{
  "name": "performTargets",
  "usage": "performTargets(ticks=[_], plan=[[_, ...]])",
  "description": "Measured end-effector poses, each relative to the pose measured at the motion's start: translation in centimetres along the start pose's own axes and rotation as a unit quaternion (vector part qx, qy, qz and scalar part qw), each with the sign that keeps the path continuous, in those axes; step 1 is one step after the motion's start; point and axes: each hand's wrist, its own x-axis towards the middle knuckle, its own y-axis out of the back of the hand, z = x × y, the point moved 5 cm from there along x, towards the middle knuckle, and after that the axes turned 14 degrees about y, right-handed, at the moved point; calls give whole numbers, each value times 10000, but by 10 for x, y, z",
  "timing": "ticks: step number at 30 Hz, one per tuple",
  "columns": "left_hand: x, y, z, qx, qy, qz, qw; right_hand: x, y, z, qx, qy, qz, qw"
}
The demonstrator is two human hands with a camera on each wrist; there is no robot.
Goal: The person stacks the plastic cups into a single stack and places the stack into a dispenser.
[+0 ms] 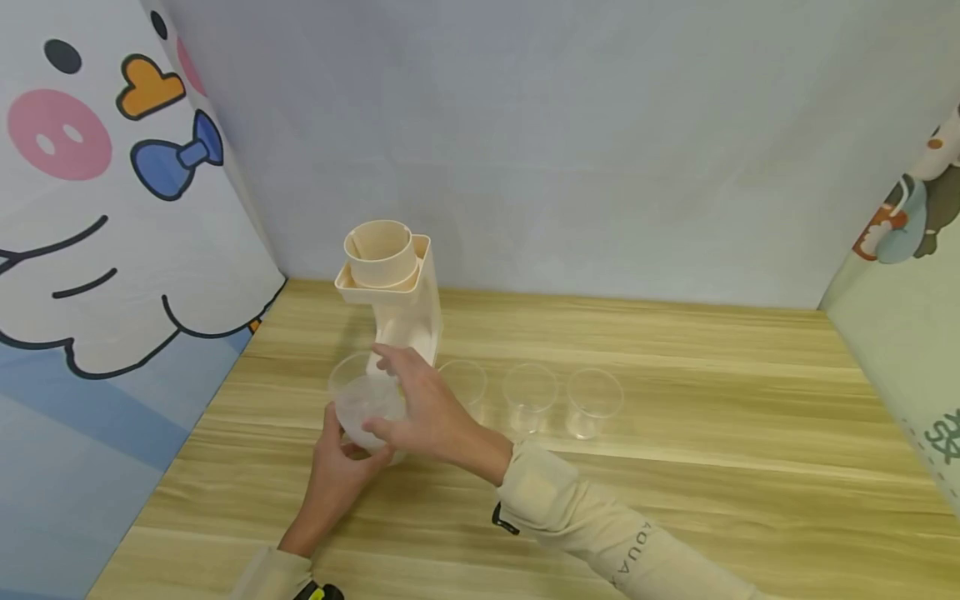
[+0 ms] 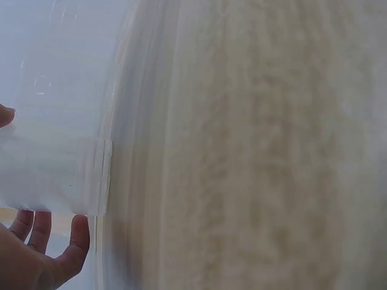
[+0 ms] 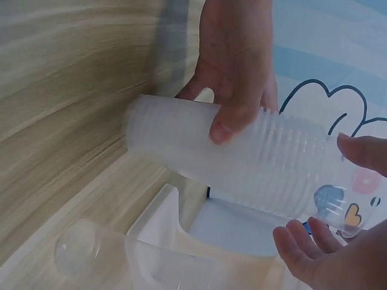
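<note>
A stack of clear plastic cups stands roughly upright at the left of the table. My left hand grips the stack around its side; in the right wrist view the left hand's thumb lies across it. At the top, my right hand holds the uppermost cup between thumb and fingers. That cup still sits in line with the stack. Whether the stack's base touches the table cannot be told. Just behind is a cream cup dispenser with a round tube on top.
Three clear cups stand in a row right of the dispenser: a near one, a middle one and a far one. A grey-white wall closes the back, and a cartoon-printed panel borders the left side.
</note>
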Motion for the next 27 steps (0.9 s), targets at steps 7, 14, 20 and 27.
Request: performTargets(ticks=[7, 14, 20, 27], plan=[[10, -2, -24, -33, 5, 42, 10000, -2, -3, 1, -240, 19, -107, 9997], [12, -2, -31, -80, -70, 40, 9999, -7, -6, 6, -125, -153, -205, 9996], [1, 0, -3, -153, -26, -26, 9999, -10, -7, 6, -127, -77, -137, 9998], [0, 0, 1, -181, 88, -62, 9998, -13, -8, 6, -49, -158, -74, 9998]])
